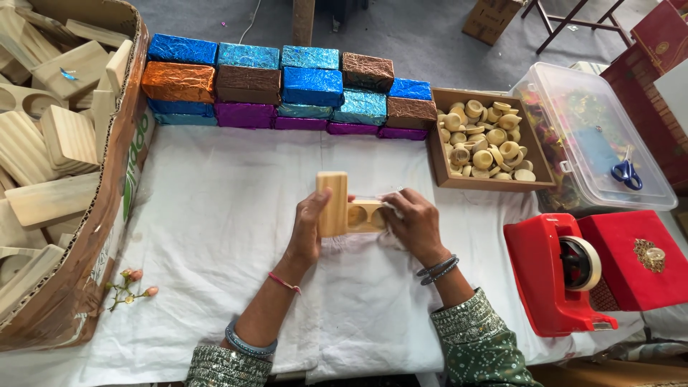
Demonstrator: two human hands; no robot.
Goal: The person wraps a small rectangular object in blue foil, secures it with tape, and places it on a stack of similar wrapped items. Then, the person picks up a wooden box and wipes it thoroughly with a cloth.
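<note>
I see a stack of foil-wrapped blocks (287, 89) lined up at the back of the counter (215, 215), so I think many are already wrapped. The big cardboard box (93, 236) on my left is full of bare wooden pieces (57, 143), so I think a lot is left to do.

Right now my hands hold one wooden block with round holes (352, 212) in the middle of the white cloth. My left hand (308, 226) is curled around its left end, pinching it. My right hand (412, 226) is closed on its right end, and its fingers press a bit of clear wrap (380, 199) against the wood.

A tray of small wooden cups (487, 140) sits near my right hand, and a red tape holder (559, 276) is farther right.
</note>
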